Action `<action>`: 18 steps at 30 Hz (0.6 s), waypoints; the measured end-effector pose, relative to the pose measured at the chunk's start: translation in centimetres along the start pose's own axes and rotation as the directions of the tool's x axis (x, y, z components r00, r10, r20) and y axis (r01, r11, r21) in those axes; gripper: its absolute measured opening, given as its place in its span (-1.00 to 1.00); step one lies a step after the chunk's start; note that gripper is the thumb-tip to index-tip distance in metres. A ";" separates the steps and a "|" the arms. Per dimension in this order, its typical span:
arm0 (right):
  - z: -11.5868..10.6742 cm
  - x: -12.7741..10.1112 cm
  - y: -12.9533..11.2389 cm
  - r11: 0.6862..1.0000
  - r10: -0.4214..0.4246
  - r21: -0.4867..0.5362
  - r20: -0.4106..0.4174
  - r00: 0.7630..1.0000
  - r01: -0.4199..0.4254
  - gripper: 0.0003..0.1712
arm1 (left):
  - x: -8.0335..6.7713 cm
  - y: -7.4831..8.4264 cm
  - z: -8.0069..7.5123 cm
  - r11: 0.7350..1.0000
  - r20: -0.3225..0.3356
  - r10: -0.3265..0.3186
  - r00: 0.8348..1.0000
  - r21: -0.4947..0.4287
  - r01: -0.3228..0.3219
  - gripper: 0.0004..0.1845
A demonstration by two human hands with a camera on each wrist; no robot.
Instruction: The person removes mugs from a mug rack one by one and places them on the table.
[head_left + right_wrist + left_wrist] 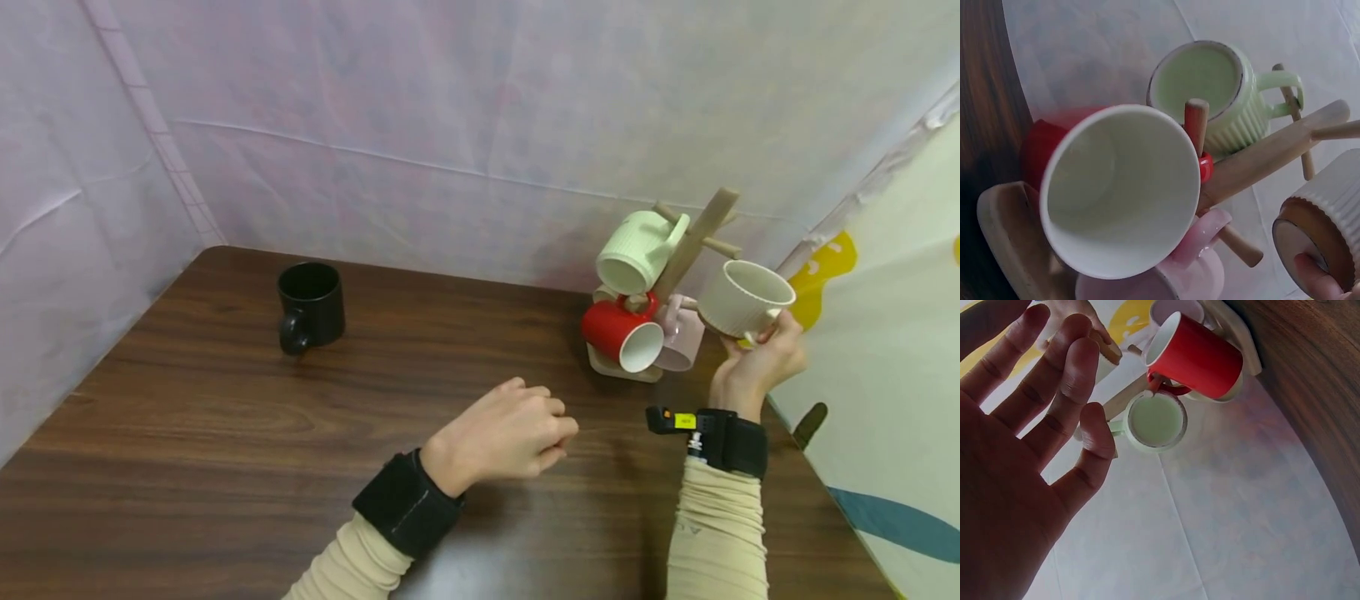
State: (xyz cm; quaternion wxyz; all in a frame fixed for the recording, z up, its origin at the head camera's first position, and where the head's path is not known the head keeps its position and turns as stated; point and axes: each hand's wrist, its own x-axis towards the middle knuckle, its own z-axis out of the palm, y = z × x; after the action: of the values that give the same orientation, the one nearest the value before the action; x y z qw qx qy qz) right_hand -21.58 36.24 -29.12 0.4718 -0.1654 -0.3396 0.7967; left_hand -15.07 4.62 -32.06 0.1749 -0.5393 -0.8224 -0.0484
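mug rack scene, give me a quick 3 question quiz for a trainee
1. True or false: the right hand holds the cream mug beside the wooden mug rack.
2. Which mug stands alone on the table? A red, B black, C green
3. Fill in: the left hand holds ____.

Key
1. True.
2. B: the black mug stands far left, while the red mug, green mug and pink mug hang on the rack.
3. Nothing; its fingers are loosely curled above the table.
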 end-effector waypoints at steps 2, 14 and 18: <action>-0.1 -0.4 0.0 1.000 -0.003 0.003 0.007 1.000 0.003 -0.56 | 0.0 0.0 0.0 1.000 -0.001 0.001 1.000 0.000 -0.001 -0.90; -0.6 -2.9 0.1 0.997 -0.013 0.080 0.071 0.997 0.007 -0.71 | -0.1 0.0 -0.2 1.000 -0.002 -0.001 1.000 -0.010 0.001 -0.91; -0.6 -3.3 0.3 0.997 -0.016 0.079 0.066 0.998 0.011 -0.76 | -0.1 0.0 -0.3 1.000 -0.008 -0.002 1.000 -0.014 0.002 -0.91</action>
State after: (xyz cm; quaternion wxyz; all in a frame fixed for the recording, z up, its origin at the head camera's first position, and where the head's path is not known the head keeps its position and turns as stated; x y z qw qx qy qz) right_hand -19.74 33.51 -29.90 0.4718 -0.1180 -0.3247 0.8112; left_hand -14.96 4.45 -31.85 0.1744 -0.5395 -0.8218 -0.0562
